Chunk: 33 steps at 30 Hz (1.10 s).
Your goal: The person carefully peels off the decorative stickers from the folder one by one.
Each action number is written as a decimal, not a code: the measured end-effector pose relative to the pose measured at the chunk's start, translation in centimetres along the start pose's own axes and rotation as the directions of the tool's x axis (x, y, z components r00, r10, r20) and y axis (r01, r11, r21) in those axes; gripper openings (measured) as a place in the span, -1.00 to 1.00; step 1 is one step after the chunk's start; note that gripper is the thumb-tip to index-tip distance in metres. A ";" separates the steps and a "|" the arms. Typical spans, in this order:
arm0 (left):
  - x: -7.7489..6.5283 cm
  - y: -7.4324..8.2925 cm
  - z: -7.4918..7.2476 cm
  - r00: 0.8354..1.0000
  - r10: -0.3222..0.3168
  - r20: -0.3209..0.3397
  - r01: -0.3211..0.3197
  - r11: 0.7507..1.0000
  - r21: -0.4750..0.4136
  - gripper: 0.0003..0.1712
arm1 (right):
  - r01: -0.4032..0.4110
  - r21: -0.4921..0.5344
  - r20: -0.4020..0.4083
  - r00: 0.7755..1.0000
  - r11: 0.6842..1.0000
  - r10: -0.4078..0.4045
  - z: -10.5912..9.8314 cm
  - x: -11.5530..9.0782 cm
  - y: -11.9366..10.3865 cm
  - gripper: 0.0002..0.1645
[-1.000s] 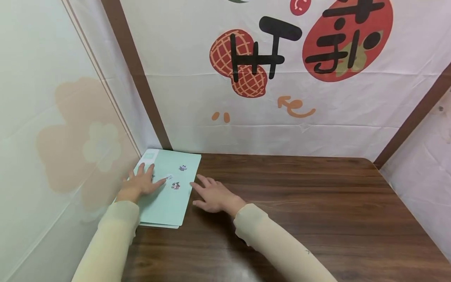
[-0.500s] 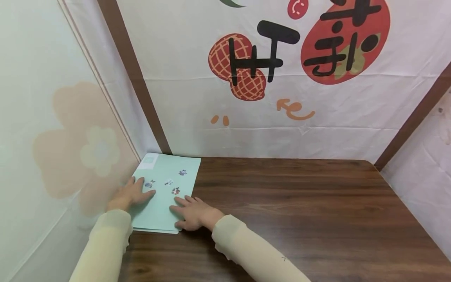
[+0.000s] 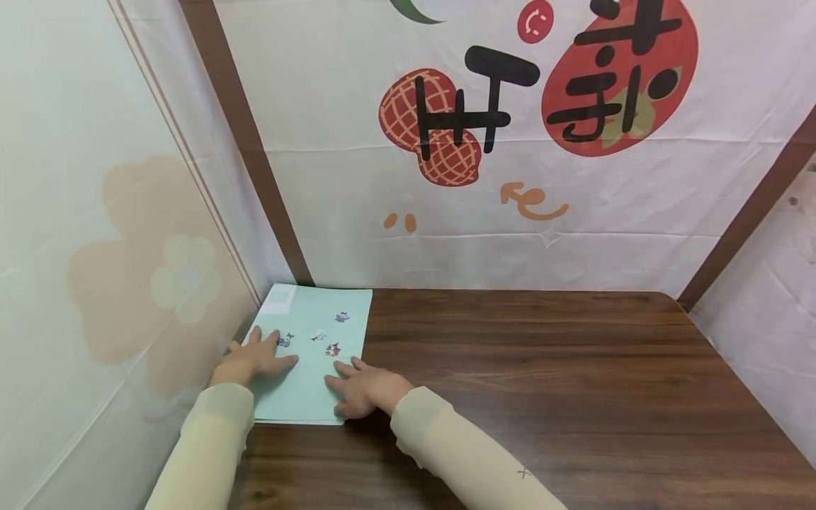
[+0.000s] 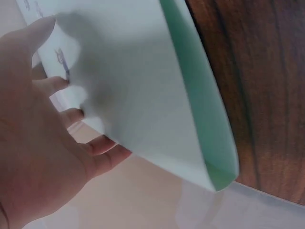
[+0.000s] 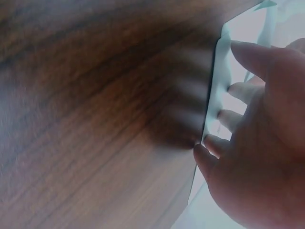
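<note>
A mint-green document folder [image 3: 302,397] with a white label at its far left corner and several small cartoon stickers lies flat on the table. My left hand [image 3: 253,356] is spread over its left side, thumb pointing inward. In the left wrist view, the folder [image 4: 138,105] shows a near edge with a gap between its covers, and the fingers run along its side. Fingertips of my right hand [image 3: 365,389] rest on the folder's lower right edge. The right wrist view shows those fingers [image 5: 228,119] extended along that edge, with the little finger at the tabletop.
The folder sits in the far left corner of the brown wooden table [image 3: 542,375], close to the pale left curtain [image 3: 127,397]. A printed white cloth [image 3: 484,262] hangs along the back edge. Wood tabletop stretches away to the right.
My right hand has moved from beside the folder onto its lower right edge. The left hand has slid nearer along the left side, uncovering a sticker and the label.
</note>
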<state>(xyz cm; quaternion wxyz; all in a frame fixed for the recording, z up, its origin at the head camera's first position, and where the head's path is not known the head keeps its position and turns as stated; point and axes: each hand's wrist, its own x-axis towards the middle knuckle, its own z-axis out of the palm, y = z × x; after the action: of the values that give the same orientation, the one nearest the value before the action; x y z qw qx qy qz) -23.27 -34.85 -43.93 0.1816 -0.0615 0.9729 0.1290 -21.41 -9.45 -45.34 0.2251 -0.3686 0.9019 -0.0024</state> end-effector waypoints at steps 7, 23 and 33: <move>-0.1 1.4 -0.3 0.997 -0.042 0.068 0.042 0.999 0.007 0.08 | -0.011 0.040 0.010 1.000 0.999 0.011 -0.4 -0.4 0.4 -0.21; -0.7 3.9 0.4 0.995 -0.058 0.085 0.058 0.998 0.006 0.06 | -0.025 0.020 0.002 1.000 0.999 0.025 0.0 -1.9 1.8 -0.21; -2.1 5.4 0.6 0.993 -0.034 0.111 0.029 0.999 0.046 0.09 | -0.039 0.025 0.000 0.999 0.999 0.039 0.5 -4.0 2.8 -0.21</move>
<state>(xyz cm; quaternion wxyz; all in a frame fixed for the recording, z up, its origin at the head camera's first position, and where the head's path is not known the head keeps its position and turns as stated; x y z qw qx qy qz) -21.98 -29.32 -42.46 0.2390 -0.0655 0.9628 0.1077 -20.58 -4.61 -44.59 0.2297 -0.3481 0.9088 -0.0095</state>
